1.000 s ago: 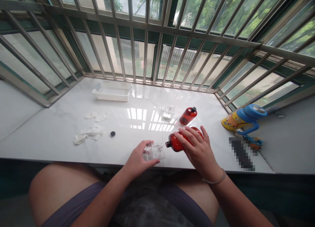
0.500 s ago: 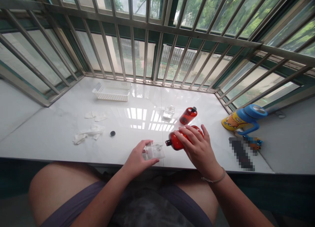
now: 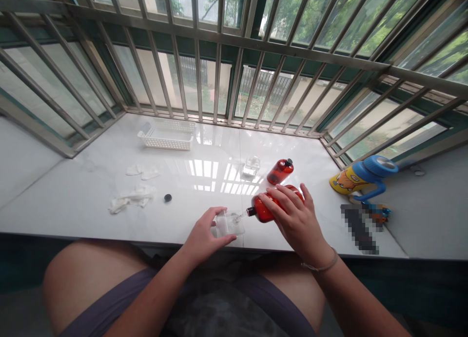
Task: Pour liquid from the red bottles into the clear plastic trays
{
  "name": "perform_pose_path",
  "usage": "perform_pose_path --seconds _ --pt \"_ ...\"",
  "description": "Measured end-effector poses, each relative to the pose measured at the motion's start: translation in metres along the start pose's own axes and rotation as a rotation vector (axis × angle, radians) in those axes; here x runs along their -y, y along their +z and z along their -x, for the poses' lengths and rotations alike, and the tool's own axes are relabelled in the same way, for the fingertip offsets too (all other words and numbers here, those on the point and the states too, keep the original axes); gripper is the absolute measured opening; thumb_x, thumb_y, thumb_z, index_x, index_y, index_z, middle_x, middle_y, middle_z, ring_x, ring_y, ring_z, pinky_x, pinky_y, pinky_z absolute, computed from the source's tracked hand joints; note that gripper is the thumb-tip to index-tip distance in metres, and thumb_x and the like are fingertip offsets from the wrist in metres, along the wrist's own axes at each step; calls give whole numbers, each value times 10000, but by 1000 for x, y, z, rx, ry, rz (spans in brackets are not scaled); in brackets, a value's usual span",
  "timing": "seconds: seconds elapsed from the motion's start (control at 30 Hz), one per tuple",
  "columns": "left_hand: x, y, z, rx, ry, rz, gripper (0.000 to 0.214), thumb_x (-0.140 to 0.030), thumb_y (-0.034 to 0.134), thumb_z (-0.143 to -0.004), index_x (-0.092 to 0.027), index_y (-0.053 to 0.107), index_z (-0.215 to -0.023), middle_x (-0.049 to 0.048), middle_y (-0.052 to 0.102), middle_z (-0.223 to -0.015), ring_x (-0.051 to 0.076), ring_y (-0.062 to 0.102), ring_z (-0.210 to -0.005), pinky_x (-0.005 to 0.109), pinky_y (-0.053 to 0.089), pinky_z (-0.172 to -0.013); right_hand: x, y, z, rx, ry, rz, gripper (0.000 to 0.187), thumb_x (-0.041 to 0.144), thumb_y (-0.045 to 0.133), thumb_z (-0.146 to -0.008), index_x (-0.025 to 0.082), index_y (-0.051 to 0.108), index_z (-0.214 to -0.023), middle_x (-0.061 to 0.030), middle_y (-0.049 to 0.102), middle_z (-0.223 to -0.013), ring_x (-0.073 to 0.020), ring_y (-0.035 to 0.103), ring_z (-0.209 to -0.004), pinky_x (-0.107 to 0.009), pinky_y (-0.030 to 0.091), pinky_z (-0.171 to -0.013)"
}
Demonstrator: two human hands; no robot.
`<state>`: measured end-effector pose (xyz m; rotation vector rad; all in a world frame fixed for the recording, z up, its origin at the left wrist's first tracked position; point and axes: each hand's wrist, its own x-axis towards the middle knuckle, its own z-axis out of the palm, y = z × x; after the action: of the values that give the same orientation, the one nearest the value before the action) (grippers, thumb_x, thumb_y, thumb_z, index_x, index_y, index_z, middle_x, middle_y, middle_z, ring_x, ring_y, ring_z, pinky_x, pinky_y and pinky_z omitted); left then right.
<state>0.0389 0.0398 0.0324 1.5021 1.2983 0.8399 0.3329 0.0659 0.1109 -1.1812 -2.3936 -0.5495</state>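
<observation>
The red bottle (image 3: 263, 209) lies tipped in my right hand (image 3: 294, 222), fingers wrapped over its body, so its neck aims at the clear square container (image 3: 228, 225). My left hand (image 3: 202, 239) pinches that container between thumb and fingers, just by it, at the near edge of the white marble sill (image 3: 73, 190). A thin thread (image 3: 238, 216) perhaps joins them; I can't be sure. Since the earlier frame, the bottle has risen slightly.

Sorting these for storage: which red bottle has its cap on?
The red bottle farther from the hands has its black cap on; the red bottle tilted in the right hand has an open neck.
</observation>
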Motion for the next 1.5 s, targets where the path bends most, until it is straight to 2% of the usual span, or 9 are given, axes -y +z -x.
perform_pose_path --seconds 0.83,1.5 --pt "4 -1 -1 -6 2 -12 674 -455 940 -800 -292 652 -1387 105 673 -1475 351 663 -1343 522 605 -1105 -5 -6 -5 22 -29 31 577 65 627 -1040 350 608 -1541 -31 719 -1499 -292 611 -1445 -637 174 -1372" --pt "2 -1 -2 -17 5 -29 659 -422 944 -784 -296 663 -1366 85 693 -1440 342 668 -1332 498 619 -1073 -6 -10 -12 9 -72 45 506 79 616 -1063 310 632 -1513 -30 739 -1469 -299 627 -1419 -642 172 -1369"
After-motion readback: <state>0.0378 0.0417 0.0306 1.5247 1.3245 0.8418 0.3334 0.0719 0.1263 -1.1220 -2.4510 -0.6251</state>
